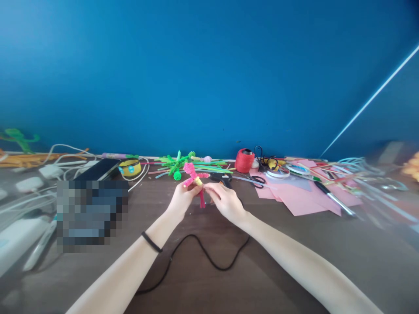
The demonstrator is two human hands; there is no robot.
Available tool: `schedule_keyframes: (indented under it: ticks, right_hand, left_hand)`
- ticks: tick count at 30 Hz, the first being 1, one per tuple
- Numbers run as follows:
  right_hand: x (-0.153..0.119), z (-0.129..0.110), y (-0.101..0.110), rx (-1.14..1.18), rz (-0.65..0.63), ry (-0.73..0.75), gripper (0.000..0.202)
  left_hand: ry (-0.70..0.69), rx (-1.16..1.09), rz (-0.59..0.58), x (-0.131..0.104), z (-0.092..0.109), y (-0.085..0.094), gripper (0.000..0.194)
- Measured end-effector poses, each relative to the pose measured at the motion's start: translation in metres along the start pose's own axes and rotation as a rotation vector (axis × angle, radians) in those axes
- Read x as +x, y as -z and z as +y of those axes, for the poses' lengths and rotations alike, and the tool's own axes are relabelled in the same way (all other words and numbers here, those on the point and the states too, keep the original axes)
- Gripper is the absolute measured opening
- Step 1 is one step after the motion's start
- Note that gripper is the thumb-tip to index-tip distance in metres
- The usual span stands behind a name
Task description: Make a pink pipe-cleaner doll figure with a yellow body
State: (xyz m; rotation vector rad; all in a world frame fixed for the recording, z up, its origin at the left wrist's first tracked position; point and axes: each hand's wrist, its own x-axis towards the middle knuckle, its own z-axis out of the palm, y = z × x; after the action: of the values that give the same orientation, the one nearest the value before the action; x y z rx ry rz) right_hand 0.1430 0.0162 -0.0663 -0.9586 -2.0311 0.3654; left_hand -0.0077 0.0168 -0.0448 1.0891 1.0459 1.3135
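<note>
A small pink pipe-cleaner figure (189, 169) with a yellow band round its middle is held up above the table. My left hand (183, 198) pinches it at the middle from the left, and its dark pink lower part hangs between my hands. The fingers of my right hand (225, 201) are pressed together against the figure's right side, beside the yellow band. My fingers hide just where they grip. Directly behind my right hand lies a black glue gun (221, 178), partly covered. Green pipe-cleaner pieces (176, 165) lie behind the figure.
Black cord (209, 258) curves across the table in front. To the right are a red roll (245, 161), scissors (258, 179), pink paper sheets (301, 201) and a craft knife (334, 199). A phone (98, 169), yellow tape (129, 167) and white cables (60, 163) lie left. A blue wall (209, 78) stands behind.
</note>
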Motion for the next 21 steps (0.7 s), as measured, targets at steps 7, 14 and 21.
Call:
schedule_keyframes:
  ticks: [7, 14, 21]
  right_hand:
    - [0.001, 0.004, -0.003, -0.038, 0.066, 0.060, 0.028]
    - [0.006, -0.004, 0.001, 0.367, -0.011, -0.241, 0.026]
    - [0.012, -0.007, 0.005, 0.610, -0.062, -0.418, 0.022]
  left_hand:
    - [-0.035, 0.026, 0.020, -0.001, -0.001, -0.001, 0.026]
    - [-0.211, 0.294, 0.003, 0.001, 0.002, 0.002, 0.013]
    - [-0.308, 0.469, -0.077, 0.003, -0.001, 0.006, 0.026]
